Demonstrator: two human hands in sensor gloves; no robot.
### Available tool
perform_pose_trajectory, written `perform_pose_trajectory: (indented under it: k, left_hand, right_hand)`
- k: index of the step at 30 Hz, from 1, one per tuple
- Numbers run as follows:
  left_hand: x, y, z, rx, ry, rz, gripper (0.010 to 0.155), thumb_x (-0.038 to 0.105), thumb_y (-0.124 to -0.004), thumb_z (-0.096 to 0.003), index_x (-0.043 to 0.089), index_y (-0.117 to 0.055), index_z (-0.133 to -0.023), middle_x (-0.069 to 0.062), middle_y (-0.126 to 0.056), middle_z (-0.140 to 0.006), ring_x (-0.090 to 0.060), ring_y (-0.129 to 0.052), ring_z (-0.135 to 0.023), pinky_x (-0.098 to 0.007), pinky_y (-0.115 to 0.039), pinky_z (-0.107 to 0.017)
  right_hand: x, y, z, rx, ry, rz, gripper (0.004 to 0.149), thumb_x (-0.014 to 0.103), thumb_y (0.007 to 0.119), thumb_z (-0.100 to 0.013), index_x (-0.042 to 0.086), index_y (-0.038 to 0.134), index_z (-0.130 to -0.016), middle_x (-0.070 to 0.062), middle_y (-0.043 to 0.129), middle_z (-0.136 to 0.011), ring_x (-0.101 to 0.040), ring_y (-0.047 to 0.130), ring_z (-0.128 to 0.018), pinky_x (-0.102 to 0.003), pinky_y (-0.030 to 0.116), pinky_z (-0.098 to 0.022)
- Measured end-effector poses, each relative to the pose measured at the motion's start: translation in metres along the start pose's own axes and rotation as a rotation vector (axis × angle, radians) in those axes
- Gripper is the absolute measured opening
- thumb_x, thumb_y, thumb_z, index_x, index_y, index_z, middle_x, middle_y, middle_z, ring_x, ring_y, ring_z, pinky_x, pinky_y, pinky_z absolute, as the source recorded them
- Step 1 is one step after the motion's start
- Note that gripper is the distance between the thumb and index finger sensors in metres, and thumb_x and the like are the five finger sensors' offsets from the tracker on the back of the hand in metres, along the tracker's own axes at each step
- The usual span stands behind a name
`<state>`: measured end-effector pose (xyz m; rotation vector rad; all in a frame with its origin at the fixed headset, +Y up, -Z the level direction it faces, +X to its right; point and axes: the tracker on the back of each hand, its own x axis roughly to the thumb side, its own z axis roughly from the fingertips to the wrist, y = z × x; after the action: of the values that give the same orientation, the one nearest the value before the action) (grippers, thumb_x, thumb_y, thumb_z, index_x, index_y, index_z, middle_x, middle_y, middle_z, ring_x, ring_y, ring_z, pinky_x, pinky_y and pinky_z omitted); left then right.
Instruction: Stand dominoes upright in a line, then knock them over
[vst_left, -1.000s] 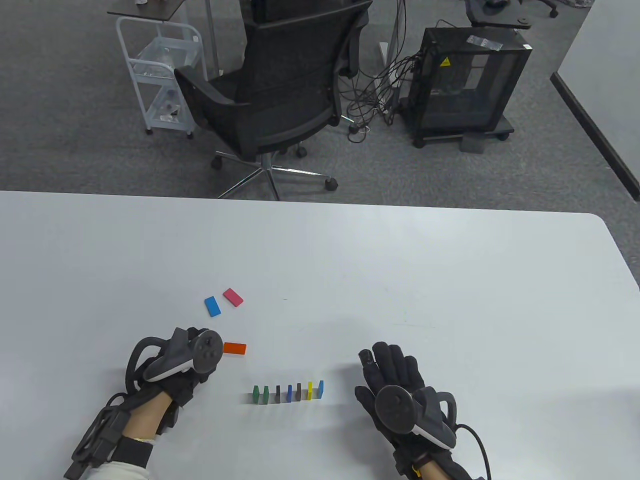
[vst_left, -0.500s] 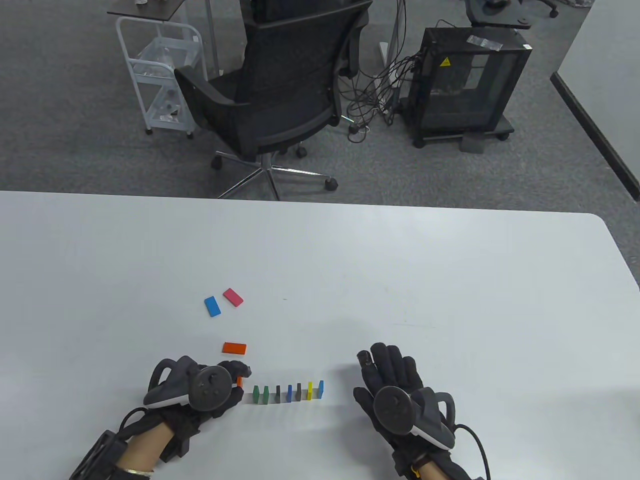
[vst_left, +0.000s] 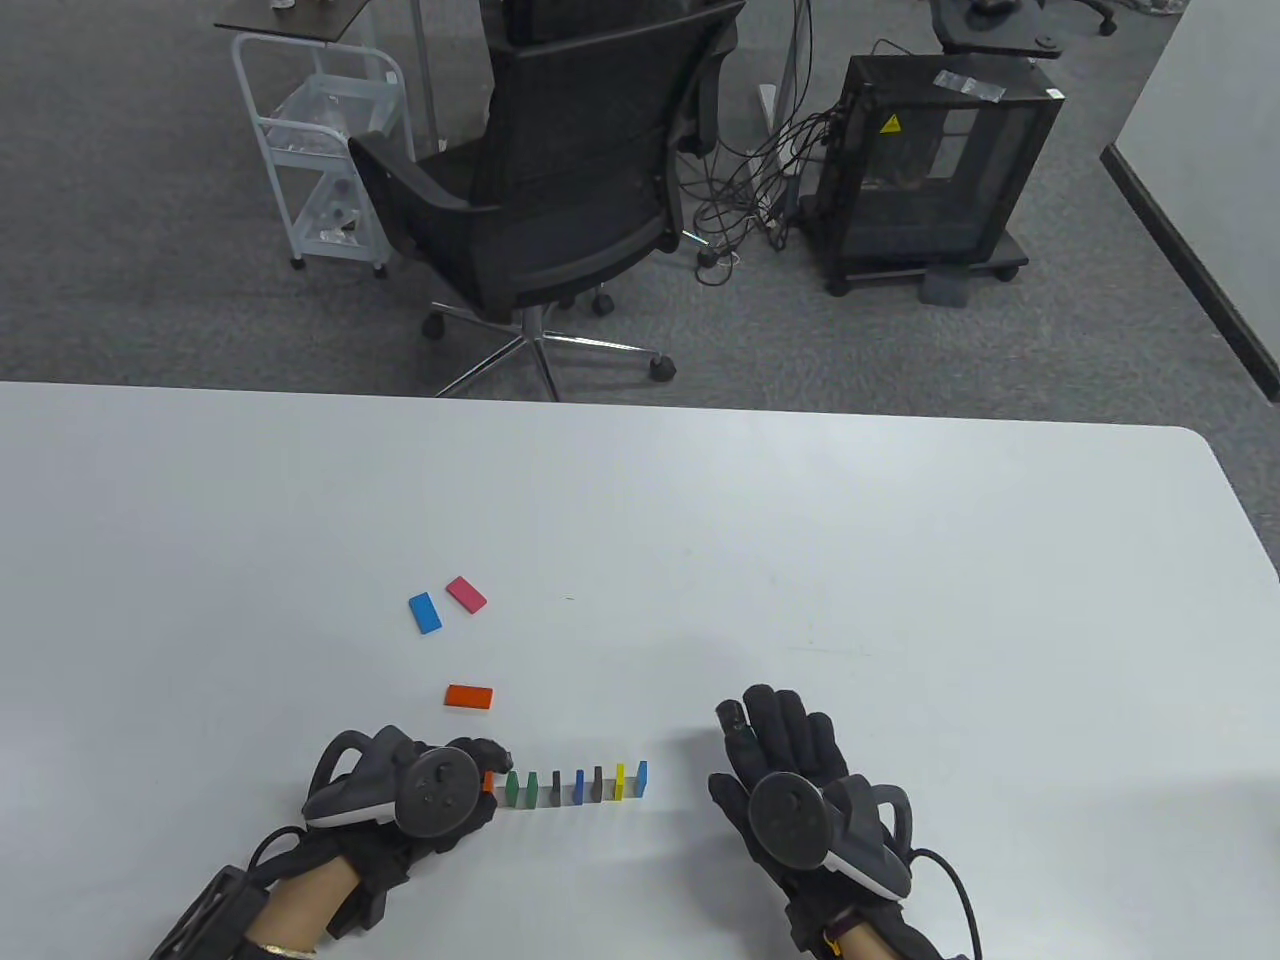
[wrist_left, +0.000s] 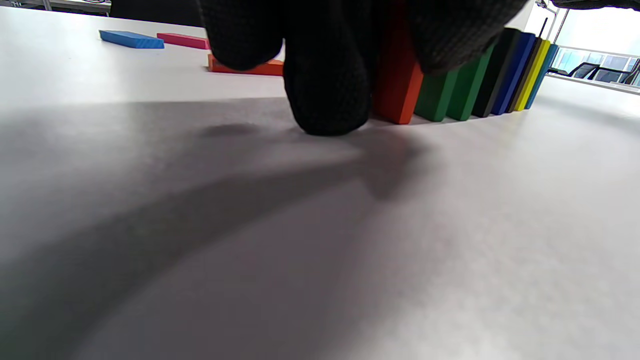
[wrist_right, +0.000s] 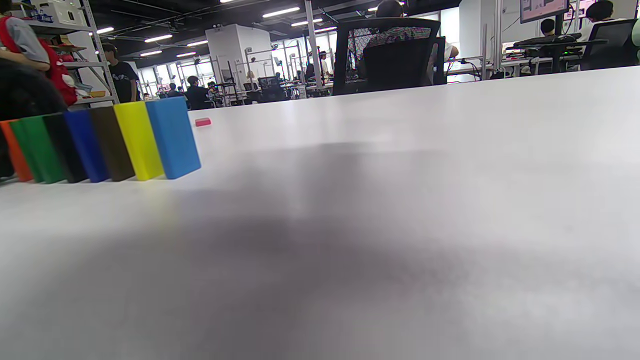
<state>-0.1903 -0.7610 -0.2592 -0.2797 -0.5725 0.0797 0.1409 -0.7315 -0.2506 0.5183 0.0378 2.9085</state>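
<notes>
Left hand (vst_left: 420, 800) pinches upright orange domino (wrist_left: 397, 75) at left end of standing row (vst_left: 577, 785), base on table (vst_left: 800, 560). Right hand (vst_left: 790, 770) flat, fingers relaxed, holding nothing, just right of row. Second orange domino (vst_left: 469, 696), blue domino (vst_left: 425, 612), pink domino (vst_left: 466, 594) lie flat beyond.

Showing a smooth, matt white table top (wrist_left: 320, 250), faintly speckled up close. Looking matt and fine-grained on the upright orange block (wrist_left: 397, 85), the two green blocks (wrist_left: 445, 92) beside it and the light blue end block (wrist_right: 172, 137); possibly painted wood or dense foam, hard to tell at this blur. Wearing coarse black knitted cloth over the left hand (vst_left: 440, 790) fingers (wrist_left: 327, 75). Carrying smooth, dull grey plastic on the right hand's round tracker (vst_left: 800, 815).
</notes>
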Motion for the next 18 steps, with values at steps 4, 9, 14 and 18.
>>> perform_pose_trajectory:
  k: [4, 9, 14, 18]
  left_hand:
    - [0.0004, 0.0, 0.0002, -0.008, 0.0, -0.002, 0.055, 0.041, -0.073, -0.065, 0.012, -0.063, -0.111, -0.011, -0.084, -0.104, -0.013, -0.099, -0.069, -0.039, -0.074, -0.072]
    - [0.0008, -0.0004, 0.0, -0.015, 0.0, -0.007, 0.058, 0.041, -0.073, -0.0651, 0.011, -0.061, -0.113, -0.011, -0.083, -0.104, -0.013, -0.098, -0.07, -0.039, -0.073, -0.072]
    - [0.0009, -0.0004, 0.0002, -0.019, 0.0, -0.006, 0.06, 0.042, -0.073, -0.0651, 0.011, -0.059, -0.115, -0.011, -0.082, -0.105, -0.013, -0.098, -0.07, -0.039, -0.073, -0.073]
    - [0.0008, -0.0002, 0.0003, -0.027, 0.003, -0.004, 0.061, 0.042, -0.073, -0.0652, 0.011, -0.057, -0.116, -0.011, -0.081, -0.105, -0.013, -0.098, -0.072, -0.04, -0.072, -0.073]
  right_hand:
    - [-0.0001, 0.0001, 0.0, 0.004, 0.001, 0.0, 0.069, 0.049, 0.047, -0.058, 0.017, 0.039, -0.118, -0.014, 0.023, -0.12, -0.039, 0.028, -0.111, -0.052, 0.023, -0.081]
    - [0.0, 0.0, 0.0001, 0.006, 0.002, 0.0, 0.069, 0.049, 0.047, -0.058, 0.017, 0.039, -0.118, -0.014, 0.023, -0.12, -0.039, 0.028, -0.111, -0.052, 0.023, -0.081]
    - [0.0, -0.0002, 0.0001, 0.007, 0.001, 0.0, 0.069, 0.049, 0.047, -0.058, 0.017, 0.039, -0.118, -0.014, 0.023, -0.12, -0.039, 0.029, -0.111, -0.052, 0.023, -0.081]
    - [0.0, -0.0003, 0.0, 0.006, 0.001, 0.0, 0.069, 0.049, 0.047, -0.058, 0.017, 0.039, -0.118, -0.013, 0.023, -0.12, -0.039, 0.028, -0.111, -0.052, 0.023, -0.081]
